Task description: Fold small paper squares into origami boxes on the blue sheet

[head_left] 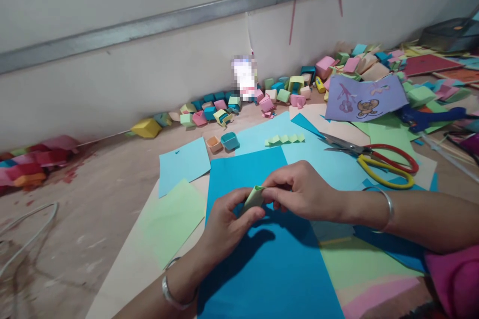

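Left hand [227, 218] and right hand [299, 190] pinch a small folded pale-green paper piece [253, 199]! Likely light, crushable; its edges suit gripping.

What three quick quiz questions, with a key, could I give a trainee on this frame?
1. What do the left hand and right hand hold between them?
2. True or false: the scissors have two handles of the same colour.
3. Pick one: the sheet beneath the hands is A) red, B) blue, C) purple.

Key: 1. A folded green paper; 2. False: they are red and yellow; 3. B.
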A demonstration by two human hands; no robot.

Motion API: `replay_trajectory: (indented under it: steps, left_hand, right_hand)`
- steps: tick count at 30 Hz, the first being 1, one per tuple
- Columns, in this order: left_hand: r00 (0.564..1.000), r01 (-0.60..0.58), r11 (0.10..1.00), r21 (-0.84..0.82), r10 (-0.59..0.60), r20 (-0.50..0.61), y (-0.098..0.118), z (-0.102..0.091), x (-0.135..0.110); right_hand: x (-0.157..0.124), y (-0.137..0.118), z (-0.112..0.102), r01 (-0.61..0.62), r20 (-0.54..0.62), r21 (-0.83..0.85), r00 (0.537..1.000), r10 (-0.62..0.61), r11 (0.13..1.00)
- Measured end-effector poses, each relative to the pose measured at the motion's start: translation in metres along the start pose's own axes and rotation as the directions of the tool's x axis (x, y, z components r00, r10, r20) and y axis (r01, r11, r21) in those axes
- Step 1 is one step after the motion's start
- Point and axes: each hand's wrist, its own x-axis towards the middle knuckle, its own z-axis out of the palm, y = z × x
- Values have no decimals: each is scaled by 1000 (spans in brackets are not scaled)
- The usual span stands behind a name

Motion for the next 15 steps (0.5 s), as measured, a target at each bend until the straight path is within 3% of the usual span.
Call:
replay_trajectory:
  steps: [5,15]
  left_hand:
    - [967,-139,990,24,141,-211,3,0,-4]
    - [950,-133,984,117,161,-267,5,2,-2]
  right_hand:
    - [-2,1,1,79,24,-88,997,-77,993]
    - [-3,2,3,148,58,-162,988,-140,976]
